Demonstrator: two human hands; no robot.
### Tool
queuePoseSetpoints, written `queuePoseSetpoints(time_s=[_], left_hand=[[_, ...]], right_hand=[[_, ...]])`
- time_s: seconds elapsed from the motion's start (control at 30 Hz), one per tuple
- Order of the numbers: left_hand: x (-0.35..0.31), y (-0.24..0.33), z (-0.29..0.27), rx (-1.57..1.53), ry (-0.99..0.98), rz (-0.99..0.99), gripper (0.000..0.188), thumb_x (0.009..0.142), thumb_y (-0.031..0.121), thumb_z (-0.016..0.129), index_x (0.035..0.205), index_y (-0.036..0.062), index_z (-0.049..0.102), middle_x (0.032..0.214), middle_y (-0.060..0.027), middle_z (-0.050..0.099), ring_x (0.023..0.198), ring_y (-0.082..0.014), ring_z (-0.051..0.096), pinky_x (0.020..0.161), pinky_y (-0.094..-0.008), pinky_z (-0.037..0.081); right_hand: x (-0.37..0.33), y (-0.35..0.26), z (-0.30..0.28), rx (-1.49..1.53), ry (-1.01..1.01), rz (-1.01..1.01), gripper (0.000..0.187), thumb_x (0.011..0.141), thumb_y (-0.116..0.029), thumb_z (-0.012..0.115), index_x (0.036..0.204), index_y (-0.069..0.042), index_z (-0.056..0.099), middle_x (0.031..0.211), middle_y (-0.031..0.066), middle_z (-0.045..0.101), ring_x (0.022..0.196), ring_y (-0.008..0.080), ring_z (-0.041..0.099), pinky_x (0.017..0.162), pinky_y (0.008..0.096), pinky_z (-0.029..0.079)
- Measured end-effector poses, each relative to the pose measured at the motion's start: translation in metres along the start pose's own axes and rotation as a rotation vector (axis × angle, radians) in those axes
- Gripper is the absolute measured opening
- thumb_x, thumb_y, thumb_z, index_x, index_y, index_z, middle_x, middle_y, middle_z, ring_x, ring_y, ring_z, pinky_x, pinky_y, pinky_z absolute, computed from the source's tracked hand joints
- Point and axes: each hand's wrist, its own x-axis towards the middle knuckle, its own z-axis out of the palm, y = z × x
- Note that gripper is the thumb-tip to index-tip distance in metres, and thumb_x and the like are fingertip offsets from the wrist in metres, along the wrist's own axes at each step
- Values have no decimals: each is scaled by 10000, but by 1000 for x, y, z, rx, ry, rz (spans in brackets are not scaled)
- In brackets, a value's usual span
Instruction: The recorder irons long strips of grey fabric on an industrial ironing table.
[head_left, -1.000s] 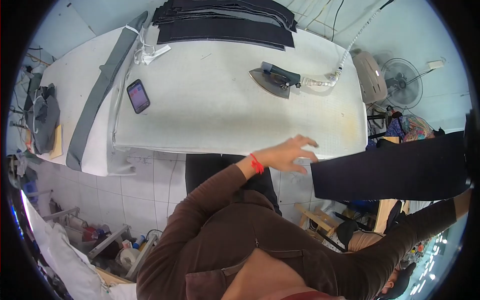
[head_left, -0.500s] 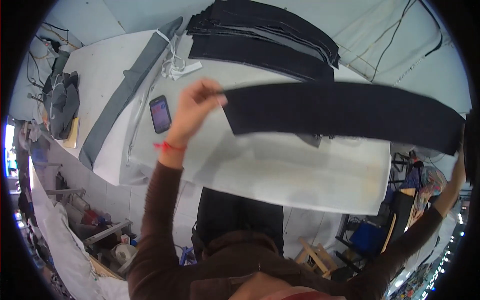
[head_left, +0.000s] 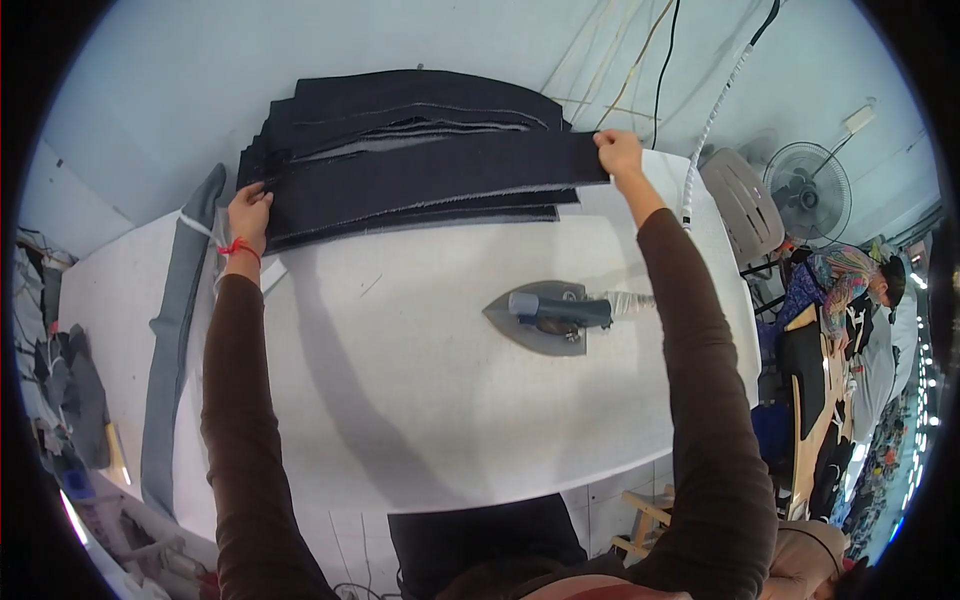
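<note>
Between my two hands stretches a long dark fabric strip (head_left: pixel 440 180), its near edge frayed and pale. My left hand (head_left: pixel 250 215), with a red string round the wrist, pinches its left end. At the other end my right hand (head_left: pixel 619 156) grips the corner. The strip lies over or just above a stack of dark fabric pieces (head_left: pixel 420 95) at the far side of the white padded table (head_left: pixel 400 420); whether it touches cannot be seen. An iron (head_left: pixel 552 318) with a grey soleplate and blue handle sits nearer me, below the right hand.
A grey fabric strip (head_left: pixel 170 350) lies along the left side. A wrapped cord (head_left: pixel 715 125) hangs at the back right. Beyond the right edge are a chair (head_left: pixel 742 205), a standing fan (head_left: pixel 808 190) and another person (head_left: pixel 848 275) in patterned clothing.
Both hands have carried the dark strip to the far side, onto or over the stack. My view has shifted; the iron now shows fully and the phone is out of sight.
</note>
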Motion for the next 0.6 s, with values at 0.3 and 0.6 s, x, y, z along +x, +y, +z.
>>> queuePoseSetpoints(time_s=[0.3, 0.6], left_hand=[[4, -51, 41, 92, 77, 12, 375, 1030, 184, 875, 1340, -19, 815, 1187, -139, 857, 1090, -220, 796, 1005, -345, 591], [-19, -49, 50, 460, -12, -53, 584, 991, 510, 898, 1157, -39, 788, 1012, -145, 801, 956, -265, 747, 922, -405, 575]], right_hand=[[-6, 56, 79, 70, -179, 324, 299, 1005, -411, 845, 1081, -131, 919, 1050, 167, 870, 995, 382, 839, 927, 476, 644], [-15, 25, 68, 279, -479, 656, 309, 948, -129, 973, 926, 56, 727, 764, 85, 650, 613, 196, 581, 502, 439, 402]])
